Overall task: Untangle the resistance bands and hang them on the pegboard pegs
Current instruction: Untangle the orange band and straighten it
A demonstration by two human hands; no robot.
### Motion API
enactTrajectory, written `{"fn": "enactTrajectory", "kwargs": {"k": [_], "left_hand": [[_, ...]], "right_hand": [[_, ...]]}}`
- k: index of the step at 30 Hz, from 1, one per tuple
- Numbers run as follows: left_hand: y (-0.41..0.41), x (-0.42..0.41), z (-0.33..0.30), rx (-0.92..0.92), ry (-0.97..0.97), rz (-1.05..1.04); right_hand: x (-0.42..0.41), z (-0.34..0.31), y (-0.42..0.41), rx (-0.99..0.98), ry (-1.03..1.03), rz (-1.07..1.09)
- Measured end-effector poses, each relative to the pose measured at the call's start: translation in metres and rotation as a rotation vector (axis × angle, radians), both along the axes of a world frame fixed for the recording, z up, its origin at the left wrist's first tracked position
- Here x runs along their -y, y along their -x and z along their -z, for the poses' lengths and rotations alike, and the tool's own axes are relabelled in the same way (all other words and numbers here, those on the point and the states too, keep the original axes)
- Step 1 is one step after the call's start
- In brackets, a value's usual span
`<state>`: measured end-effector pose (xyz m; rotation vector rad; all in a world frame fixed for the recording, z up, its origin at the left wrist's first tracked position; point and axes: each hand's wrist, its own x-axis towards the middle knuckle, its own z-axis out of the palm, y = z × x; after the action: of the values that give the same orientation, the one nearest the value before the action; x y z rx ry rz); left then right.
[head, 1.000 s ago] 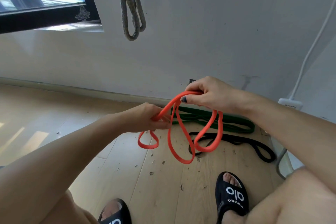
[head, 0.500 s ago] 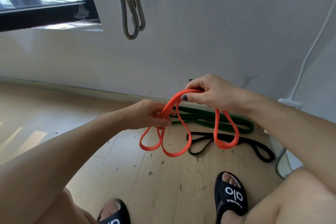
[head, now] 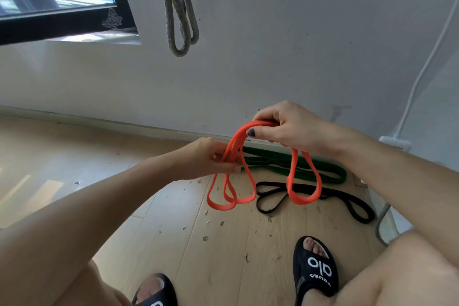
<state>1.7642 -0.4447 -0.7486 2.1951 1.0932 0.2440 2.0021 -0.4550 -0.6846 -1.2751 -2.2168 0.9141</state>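
Observation:
An orange resistance band [head: 293, 176] hangs in loops between my two hands above the wooden floor. My left hand [head: 206, 159] pinches several strands of it together, and two loops dangle below that hand. My right hand [head: 285, 126] grips the band's upper part, with one loop hanging beneath it. On the floor by the wall lies a green band [head: 330, 174], and in front of it a black band [head: 352, 206]. A grey band [head: 178, 7] hangs down the wall above; its peg is out of view.
A black-framed window [head: 64, 20] is at the upper left. A white cable and plug block [head: 395, 143] sit at the right wall, with a metal leg [head: 380, 221] below. My two feet in black slides [head: 315, 271] stand at the bottom. Small debris litters the floor.
The loops have been redistributed: the single long loop below my right hand shortened and shifted right, while two loops gathered under my left hand. Both hands kept their grip.

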Motion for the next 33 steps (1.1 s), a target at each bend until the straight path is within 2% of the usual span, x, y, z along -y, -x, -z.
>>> {"fn": "enactTrajectory", "kwargs": {"k": [33], "left_hand": [[-0.004, 0.001, -0.001, 0.008, -0.016, 0.014]], "right_hand": [[-0.002, -0.001, -0.003, -0.028, 0.007, 0.017]]}}
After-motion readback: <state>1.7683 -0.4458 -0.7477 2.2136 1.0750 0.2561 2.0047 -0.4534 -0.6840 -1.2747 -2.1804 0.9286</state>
